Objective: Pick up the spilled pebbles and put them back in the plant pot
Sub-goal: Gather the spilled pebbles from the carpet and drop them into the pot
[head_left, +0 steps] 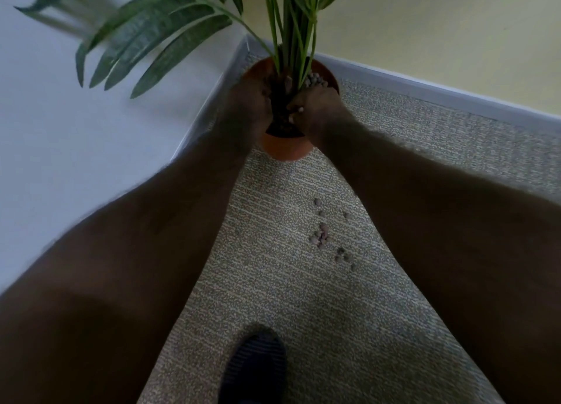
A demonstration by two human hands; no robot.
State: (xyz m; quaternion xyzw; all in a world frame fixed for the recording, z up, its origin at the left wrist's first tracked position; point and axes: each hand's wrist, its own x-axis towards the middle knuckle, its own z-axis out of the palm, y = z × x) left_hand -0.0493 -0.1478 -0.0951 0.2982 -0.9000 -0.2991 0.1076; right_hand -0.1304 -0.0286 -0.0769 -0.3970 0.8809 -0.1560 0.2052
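Note:
A terracotta plant pot [283, 151] with a green palm-like plant [291, 39] stands in the room corner on the carpet. Both my hands are over the pot's dark soil. My left hand [246, 103] rests at the pot's left rim with its fingers curled inward; what it holds is hidden. My right hand [320, 112] is at the right rim, and a few light pebbles [299, 110] show at its fingertips. More pebbles [315, 80] lie in the pot behind the stems. Several spilled pebbles [321, 235] are scattered on the carpet between my forearms.
A white wall [76, 136] is on the left and a yellow wall [440, 33] on the right, with grey skirting [425, 89] along them. Palm fronds [158, 39] hang out to the left. My foot in a dark striped sock [255, 370] rests on the grey carpet [288, 297].

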